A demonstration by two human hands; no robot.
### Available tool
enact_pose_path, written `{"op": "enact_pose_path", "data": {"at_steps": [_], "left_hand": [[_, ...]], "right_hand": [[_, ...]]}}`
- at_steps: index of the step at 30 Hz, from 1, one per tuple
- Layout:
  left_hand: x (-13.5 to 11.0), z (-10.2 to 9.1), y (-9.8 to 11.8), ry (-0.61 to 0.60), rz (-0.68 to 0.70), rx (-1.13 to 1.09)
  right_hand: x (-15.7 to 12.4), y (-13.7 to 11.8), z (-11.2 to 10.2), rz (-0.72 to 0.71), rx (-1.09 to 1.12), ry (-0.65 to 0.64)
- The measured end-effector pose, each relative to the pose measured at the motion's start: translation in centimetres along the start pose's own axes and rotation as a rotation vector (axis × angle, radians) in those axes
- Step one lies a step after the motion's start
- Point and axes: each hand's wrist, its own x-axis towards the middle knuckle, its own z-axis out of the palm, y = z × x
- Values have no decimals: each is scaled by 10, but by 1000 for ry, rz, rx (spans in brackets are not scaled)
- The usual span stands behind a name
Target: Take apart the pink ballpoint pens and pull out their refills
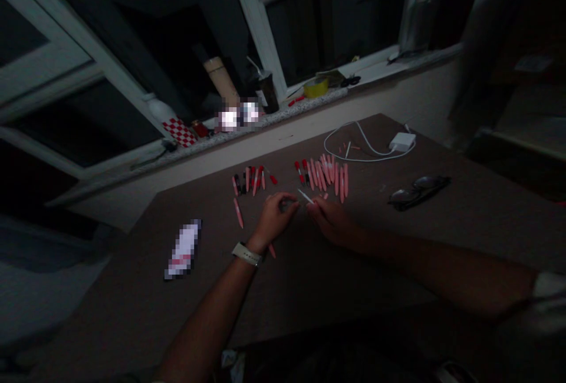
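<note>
Pinching a slim white rod (305,196) at its lower end, the person's right hand (331,222) reaches in from the right, closed to a tight pinch. The left hand (276,218) sits just left of the rod, curled shut with the thumb and fingers bunched together; whether it holds anything small is hidden. A pale strap watch (246,253) circles the left wrist.

Just beyond the rod lies a fanned row of pink pen barrels (331,180), some with red or dark ends. Further left of the rod is a second, darker cluster of red, black and pink pen parts (250,180). A loose pink barrel (239,213) lies well left of the rod, and a small pink piece (272,250) lies below it, near the watch. All of these rest on a brown desk (110,312).

To the right of the rod sit folded dark glasses (418,191), and beyond it a white charger (402,141) trails a looped white cable (367,147). A pixelated, blurred object (183,250) lies well left of the rod. Past the rod, a speckled stone windowsill (265,115) carries a yellow tape roll (316,87), a dark bottle (267,91) and a red-and-white checked item (179,132).
</note>
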Motion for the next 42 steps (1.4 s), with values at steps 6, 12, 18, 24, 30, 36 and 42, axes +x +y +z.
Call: {"op": "enact_pose_path", "data": {"at_steps": [6,12,18,24,30,36,42], "left_hand": [[10,6,18,-104,70,109],[34,32,23,-229,209,121],[48,52,29,-328,245,174],[41,47,40,-447,333,124],[33,34,37,-377,290,41],[12,-2,11,-15,-158,-474],[-26,-28,-6,214,-365,-902]], "right_hand": [[-3,-1,1,-4,35,5],[-12,-7,5,-154,14,-81],[-15,-7,6,-240,-10,-110],[-14,-11,5,-300,20,-74],[-14,-10,4,-239,11,-83],[-10,-8,2,-89,29,-157],[-6,-5,6,2,-57,-213]]}}
